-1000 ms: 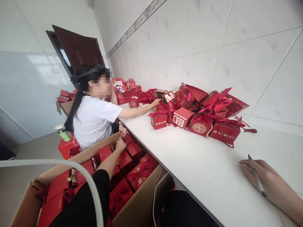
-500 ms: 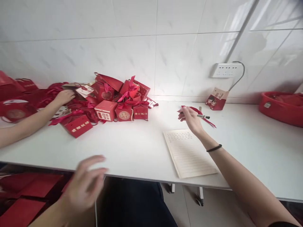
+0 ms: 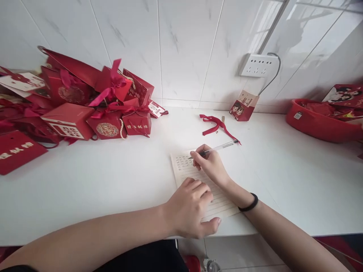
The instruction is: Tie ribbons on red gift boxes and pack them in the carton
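My right hand [image 3: 208,164] is pinched around a clear gel pen [image 3: 219,147] with a dark cap end. The pen's tip is at the handwritten rows near the top of a lined notepad [image 3: 222,206]. Several short rows of writing fill its upper part; the lines below look blank where they show. My left hand [image 3: 193,207] lies over the lower left of the notepad, palm down and holding nothing. Its fingers are loosely bent and the thumb is spread away. Both hands hide part of the page.
Red gift boxes [image 3: 68,121] with ribbons and tags are piled at the left. Red ribbon pieces [image 3: 212,124] lie behind the notepad. A small red-and-beige box [image 3: 243,105] stands by the wall under a power socket [image 3: 258,65]. At right is a filled red basin [image 3: 309,126].
My left hand has come up from the table's front edge onto the notepad. My right hand has lowered the pen to the writing. Another person's hand at the box pile has left the view.
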`<state>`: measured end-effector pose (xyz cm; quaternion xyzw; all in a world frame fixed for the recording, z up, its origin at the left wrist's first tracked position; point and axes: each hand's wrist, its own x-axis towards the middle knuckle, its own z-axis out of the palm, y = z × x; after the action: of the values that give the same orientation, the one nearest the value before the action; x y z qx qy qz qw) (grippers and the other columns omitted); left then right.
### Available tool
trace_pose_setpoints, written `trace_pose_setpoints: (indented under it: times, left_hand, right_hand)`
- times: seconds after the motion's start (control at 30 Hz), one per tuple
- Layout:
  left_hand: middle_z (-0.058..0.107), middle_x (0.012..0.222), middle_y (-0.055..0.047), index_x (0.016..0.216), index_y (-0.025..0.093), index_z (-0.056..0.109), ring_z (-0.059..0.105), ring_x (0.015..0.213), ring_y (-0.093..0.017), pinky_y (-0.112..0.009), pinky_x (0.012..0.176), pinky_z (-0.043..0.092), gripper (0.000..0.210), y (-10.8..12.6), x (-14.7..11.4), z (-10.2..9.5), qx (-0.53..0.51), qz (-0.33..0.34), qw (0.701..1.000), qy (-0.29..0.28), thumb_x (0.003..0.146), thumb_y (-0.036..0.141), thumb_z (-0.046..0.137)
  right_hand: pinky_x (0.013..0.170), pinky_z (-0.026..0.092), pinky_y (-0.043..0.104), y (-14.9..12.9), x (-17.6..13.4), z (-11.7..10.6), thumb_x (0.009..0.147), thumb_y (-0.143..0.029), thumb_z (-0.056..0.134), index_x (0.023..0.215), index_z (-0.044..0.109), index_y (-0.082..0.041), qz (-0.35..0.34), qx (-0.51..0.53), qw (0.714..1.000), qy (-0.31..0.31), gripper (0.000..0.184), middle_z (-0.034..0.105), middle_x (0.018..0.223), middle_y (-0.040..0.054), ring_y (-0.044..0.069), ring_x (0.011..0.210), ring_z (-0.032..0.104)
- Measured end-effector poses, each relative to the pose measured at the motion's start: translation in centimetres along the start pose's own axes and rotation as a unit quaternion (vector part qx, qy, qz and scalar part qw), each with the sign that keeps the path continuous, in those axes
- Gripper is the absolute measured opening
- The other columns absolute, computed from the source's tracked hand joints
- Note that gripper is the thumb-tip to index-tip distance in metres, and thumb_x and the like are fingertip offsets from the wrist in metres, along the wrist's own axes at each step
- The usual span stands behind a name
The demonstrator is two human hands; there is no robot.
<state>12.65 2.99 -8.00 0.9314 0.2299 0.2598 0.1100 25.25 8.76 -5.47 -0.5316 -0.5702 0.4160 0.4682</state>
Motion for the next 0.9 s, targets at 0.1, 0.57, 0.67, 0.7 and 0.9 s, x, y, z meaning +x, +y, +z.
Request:
trace_pose_setpoints:
  times: [0.1, 0.57, 0.67, 0.7, 0.9]
  left_hand:
    - [0.064, 0.103, -0.012, 0.101, 0.011, 0.060, 0.056, 0.099, -0.026, -0.046, 0.101, 0.035, 0.044, 0.4, -1.1, -0.9, -0.041, -0.008, 0.999, -0.018, 0.073, 0.044, 0.055]
    - [0.059, 0.119, -0.016, 0.116, 0.005, 0.053, 0.047, 0.114, -0.028, -0.060, 0.104, 0.025, 0.046, 0.9, -1.6, -1.6, 0.035, 0.045, 0.996, -0.069, 0.087, 0.039, 0.042]
    - [0.058, 0.118, -0.016, 0.116, 0.005, 0.054, 0.048, 0.112, -0.028, -0.059, 0.104, 0.026, 0.047, 0.9, -1.6, -1.6, 0.043, 0.052, 0.995, -0.071, 0.088, 0.039, 0.039]
    - [0.058, 0.117, -0.016, 0.116, 0.005, 0.054, 0.048, 0.111, -0.028, -0.059, 0.104, 0.026, 0.046, 0.9, -1.6, -1.5, 0.046, 0.052, 0.995, -0.070, 0.089, 0.039, 0.038]
    - [0.058, 0.118, -0.016, 0.117, 0.005, 0.054, 0.047, 0.111, -0.027, -0.060, 0.103, 0.027, 0.048, 0.9, -1.6, -1.5, 0.054, 0.054, 0.995, -0.065, 0.089, 0.039, 0.036]
  right_hand:
    - [0.047, 0.037, 0.023, -0.1, -0.4, 0.6, 0.073, -0.044, 0.064, 0.070, 0.049, -0.019, 0.007, -0.005, 1.000, -0.016, 0.029, 0.054, 0.059, -0.0024, 0.011, 0.050, 0.047]
    - [0.043, 0.025, 0.019, 0.4, -0.6, 1.3, 0.076, -0.023, 0.051, 0.057, 0.028, -0.019, -0.045, -0.146, 0.988, 0.003, 0.030, 0.029, 0.049, -0.0071, 0.008, 0.048, 0.026]
    - [0.043, 0.025, 0.019, 0.4, -0.6, 1.4, 0.075, -0.023, 0.050, 0.056, 0.028, -0.019, -0.049, -0.149, 0.988, -0.002, 0.030, 0.029, 0.049, -0.0070, 0.007, 0.048, 0.026]
    - [0.043, 0.024, 0.020, 0.4, -0.5, 1.4, 0.075, -0.023, 0.050, 0.056, 0.028, -0.019, -0.051, -0.152, 0.987, -0.003, 0.029, 0.028, 0.049, -0.0070, 0.007, 0.049, 0.025]
    - [0.042, 0.022, 0.020, 0.5, -0.4, 1.3, 0.072, -0.022, 0.048, 0.056, 0.027, -0.019, -0.048, -0.185, 0.981, -0.001, 0.027, 0.026, 0.050, -0.0067, 0.008, 0.049, 0.023]
